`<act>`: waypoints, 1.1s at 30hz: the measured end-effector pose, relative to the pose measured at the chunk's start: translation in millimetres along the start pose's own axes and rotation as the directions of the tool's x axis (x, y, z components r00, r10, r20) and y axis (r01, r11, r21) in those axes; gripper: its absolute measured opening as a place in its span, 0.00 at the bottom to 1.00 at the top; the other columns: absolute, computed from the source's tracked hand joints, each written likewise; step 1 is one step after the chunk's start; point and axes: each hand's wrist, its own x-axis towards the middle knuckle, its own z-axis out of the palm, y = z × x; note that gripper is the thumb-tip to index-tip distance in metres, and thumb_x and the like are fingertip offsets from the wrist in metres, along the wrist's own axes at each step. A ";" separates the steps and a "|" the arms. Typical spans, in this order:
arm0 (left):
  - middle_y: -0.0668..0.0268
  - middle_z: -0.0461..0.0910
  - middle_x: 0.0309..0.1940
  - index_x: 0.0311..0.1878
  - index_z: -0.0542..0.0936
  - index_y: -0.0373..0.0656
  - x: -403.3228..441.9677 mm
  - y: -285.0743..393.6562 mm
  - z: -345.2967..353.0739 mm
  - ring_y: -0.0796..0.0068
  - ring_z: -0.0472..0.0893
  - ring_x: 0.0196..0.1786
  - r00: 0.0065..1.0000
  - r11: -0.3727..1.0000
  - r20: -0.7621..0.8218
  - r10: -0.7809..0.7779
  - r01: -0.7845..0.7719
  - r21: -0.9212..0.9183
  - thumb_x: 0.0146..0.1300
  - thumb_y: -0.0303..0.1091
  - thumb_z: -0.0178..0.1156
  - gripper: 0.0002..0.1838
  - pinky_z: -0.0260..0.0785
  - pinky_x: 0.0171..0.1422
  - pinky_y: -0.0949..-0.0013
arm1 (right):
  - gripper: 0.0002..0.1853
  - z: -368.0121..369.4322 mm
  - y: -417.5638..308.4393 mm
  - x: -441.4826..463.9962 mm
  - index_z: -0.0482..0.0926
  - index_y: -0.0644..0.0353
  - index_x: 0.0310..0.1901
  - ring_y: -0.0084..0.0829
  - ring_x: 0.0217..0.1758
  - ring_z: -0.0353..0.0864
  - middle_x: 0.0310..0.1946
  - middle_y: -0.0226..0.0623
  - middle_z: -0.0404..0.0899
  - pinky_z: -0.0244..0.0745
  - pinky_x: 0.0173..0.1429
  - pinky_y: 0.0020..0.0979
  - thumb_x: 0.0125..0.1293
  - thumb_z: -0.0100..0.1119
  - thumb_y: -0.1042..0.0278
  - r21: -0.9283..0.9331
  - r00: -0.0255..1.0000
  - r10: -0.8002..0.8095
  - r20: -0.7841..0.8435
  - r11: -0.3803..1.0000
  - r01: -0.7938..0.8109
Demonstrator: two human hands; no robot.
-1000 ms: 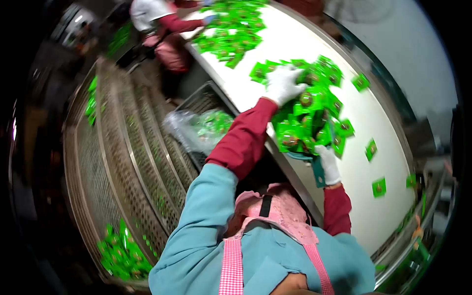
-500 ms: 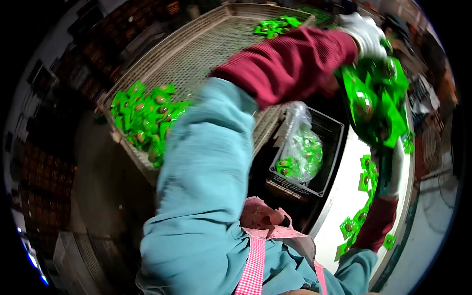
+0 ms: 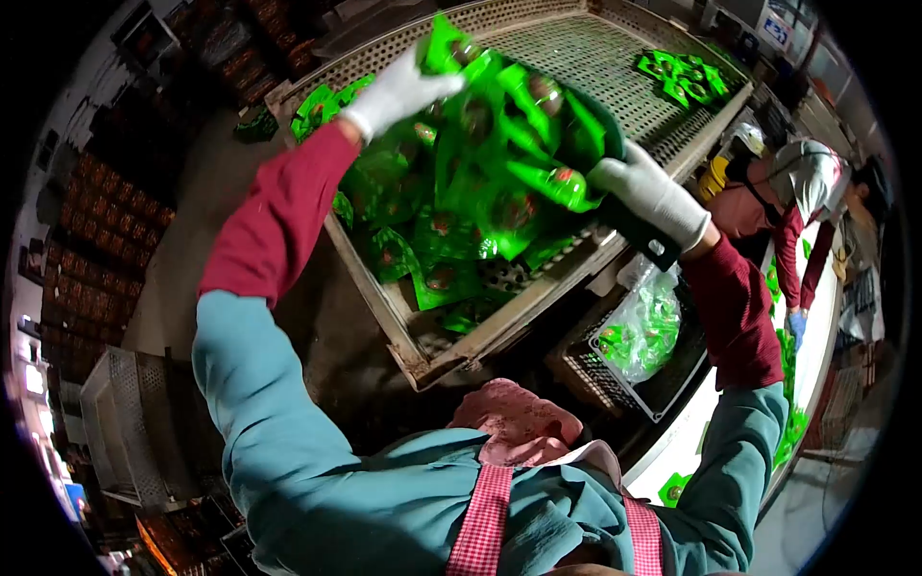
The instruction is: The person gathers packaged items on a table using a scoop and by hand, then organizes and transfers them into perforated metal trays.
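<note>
Packets (image 3: 490, 163) now away from table (image 3: 684, 437), above perforated tray (image 3: 552, 48), right grip (image 3: 661, 197) around scoop (image 3: 638, 233), left grip (image 3: 396, 93) unclear

Packets (image 3: 480, 163) are shining, glossy plastic; gloves (image 3: 399, 94) are looking matt, cloth; clear bag (image 3: 645, 322) is showing glossy plastic.

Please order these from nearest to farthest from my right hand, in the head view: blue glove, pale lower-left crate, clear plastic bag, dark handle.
1. Dark handle, in the right hand
2. Clear plastic bag, below
3. Blue glove, right side
4. Pale crate, far lower left
</note>
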 end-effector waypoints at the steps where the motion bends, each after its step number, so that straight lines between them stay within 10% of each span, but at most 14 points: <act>1: 0.65 0.78 0.49 0.61 0.70 0.39 -14.6 -21.0 -3.5 0.74 0.75 0.50 0.999 1.000 0.039 0.013 -0.013 0.008 0.61 0.38 0.64 0.27 0.69 0.58 0.67 | 0.24 3.1 15.3 10.1 0.65 0.68 0.58 0.33 0.40 0.78 0.38 0.40 0.79 0.75 0.48 0.32 0.60 0.54 0.71 -0.220 0.991 -0.130 0.018 0.967 0.131; 2: 0.64 0.78 0.49 0.60 0.70 0.39 -29.3 -44.4 -5.7 0.74 0.75 0.50 0.996 1.000 0.081 0.026 -0.028 0.014 0.61 0.38 0.63 0.26 0.69 0.57 0.67 | 0.25 5.1 25.2 16.0 0.63 0.67 0.58 0.37 0.40 0.78 0.36 0.46 0.79 0.75 0.48 0.34 0.60 0.55 0.70 -0.424 0.966 -0.252 0.063 0.869 0.255; 4: 0.64 0.78 0.48 0.59 0.70 0.39 -66.1 -72.7 -16.5 0.73 0.75 0.49 0.956 0.952 0.233 -0.181 0.111 0.284 0.61 0.36 0.63 0.24 0.70 0.57 0.66 | 0.30 21.4 -15.3 8.2 0.59 0.63 0.64 0.43 0.44 0.80 0.43 0.54 0.76 0.75 0.50 0.37 0.58 0.52 0.74 -0.667 0.991 0.073 0.114 0.745 0.021; 6: 0.56 0.80 0.45 0.52 0.77 0.41 -96.9 -44.1 -19.8 0.62 0.79 0.46 0.982 0.966 0.125 -0.142 0.110 0.235 0.61 0.42 0.63 0.20 0.72 0.52 0.62 | 0.21 36.6 -31.8 5.3 0.61 0.66 0.49 0.61 0.39 0.77 0.33 0.61 0.75 0.74 0.41 0.49 0.58 0.55 0.70 -0.782 0.990 -0.069 0.126 0.607 0.142; 10: 0.54 0.78 0.51 0.60 0.69 0.36 -113.9 -36.8 -17.1 0.60 0.78 0.52 0.964 0.951 0.254 -0.084 0.002 0.310 0.54 0.32 0.68 0.31 0.71 0.59 0.62 | 0.34 49.3 -42.2 -10.9 0.57 0.66 0.63 0.53 0.35 0.80 0.48 0.57 0.70 0.77 0.39 0.46 0.57 0.60 0.69 -0.921 0.950 -0.278 0.142 0.315 0.230; 12: 0.42 0.71 0.59 0.68 0.62 0.36 -123.4 -7.8 -7.3 0.52 0.71 0.64 0.918 0.902 0.228 -0.324 0.226 0.368 0.49 0.41 0.69 0.44 0.65 0.67 0.61 | 0.35 40.6 -27.4 -13.7 0.56 0.64 0.64 0.52 0.34 0.81 0.49 0.55 0.70 0.78 0.37 0.44 0.57 0.61 0.68 -0.919 0.931 -0.358 0.066 0.341 0.196; 14: 0.38 0.64 0.64 0.70 0.59 0.36 -127.9 -9.4 7.1 0.48 0.65 0.68 0.911 0.896 0.412 -0.031 -0.157 0.415 0.47 0.43 0.67 0.47 0.61 0.70 0.60 | 0.33 32.0 -7.8 -20.3 0.57 0.63 0.64 0.53 0.34 0.81 0.48 0.55 0.71 0.77 0.37 0.46 0.58 0.60 0.68 -0.909 0.888 -0.460 -0.010 0.374 0.184; 16: 0.38 0.60 0.66 0.66 0.66 0.38 -130.1 15.4 8.2 0.43 0.65 0.66 0.739 0.823 0.572 -0.355 -0.043 0.567 0.47 0.42 0.65 0.41 0.59 0.72 0.56 | 0.32 22.0 6.8 -35.3 0.57 0.63 0.64 0.55 0.35 0.80 0.47 0.56 0.71 0.77 0.38 0.48 0.60 0.58 0.67 -0.905 0.916 -0.390 -0.094 0.417 0.085; 18: 0.38 0.61 0.65 0.62 0.72 0.42 -144.6 26.7 12.1 0.44 0.66 0.65 0.705 0.765 0.699 -0.118 -0.384 0.517 0.49 0.42 0.63 0.34 0.58 0.71 0.53 | 0.30 13.1 13.7 -46.3 0.57 0.63 0.64 0.61 0.41 0.79 0.51 0.60 0.69 0.75 0.45 0.51 0.61 0.54 0.68 -0.790 0.893 -0.375 -0.249 0.613 0.037; 22: 0.50 0.74 0.57 0.53 0.80 0.47 -122.9 51.7 -1.0 0.51 0.76 0.57 0.588 0.841 0.787 -0.187 -0.319 0.438 0.58 0.42 0.59 0.20 0.68 0.63 0.58 | 0.30 -17.6 20.0 -73.2 0.62 0.65 0.65 0.37 0.58 0.73 0.53 0.47 0.74 0.64 0.66 0.32 0.59 0.51 0.73 -0.342 0.796 -0.341 -0.500 0.922 0.180; 25: 0.56 0.79 0.50 0.51 0.81 0.46 -89.2 80.7 4.4 0.57 0.79 0.53 0.531 0.782 0.785 -0.319 -0.320 0.535 0.61 0.43 0.58 0.18 0.71 0.58 0.61 | 0.27 -34.2 37.4 -131.6 0.65 0.65 0.63 0.27 0.50 0.75 0.51 0.37 0.76 0.73 0.56 0.29 0.62 0.55 0.72 -0.035 0.701 -0.152 -0.696 0.983 0.178; 28: 0.58 0.81 0.45 0.51 0.80 0.47 -61.6 110.7 31.0 0.56 0.80 0.48 0.633 0.814 0.772 0.061 -0.479 0.328 0.65 0.45 0.54 0.17 0.72 0.54 0.60 | 0.22 -44.1 47.8 -212.3 0.68 0.66 0.58 0.23 0.36 0.79 0.43 0.36 0.79 0.77 0.39 0.25 0.64 0.58 0.67 0.210 0.632 0.054 -0.773 0.962 0.175; 30: 0.58 0.81 0.45 0.52 0.79 0.46 -40.8 146.3 61.2 0.56 0.80 0.48 0.562 0.806 0.801 0.203 -0.560 0.189 0.65 0.44 0.55 0.17 0.72 0.53 0.61 | 0.15 -37.0 41.2 -257.5 0.74 0.62 0.48 0.23 0.28 0.78 0.32 0.35 0.79 0.76 0.30 0.25 0.65 0.59 0.62 0.234 0.526 0.060 -0.848 0.934 0.270; 33: 0.59 0.80 0.44 0.53 0.78 0.46 -9.0 189.7 122.7 0.57 0.80 0.47 0.385 0.702 0.890 0.245 -0.703 0.110 0.62 0.43 0.58 0.18 0.73 0.52 0.61 | 0.11 -43.1 103.9 -340.7 0.73 0.60 0.39 0.27 0.22 0.75 0.26 0.39 0.78 0.71 0.22 0.24 0.65 0.58 0.62 0.672 0.442 0.526 -0.727 0.678 0.298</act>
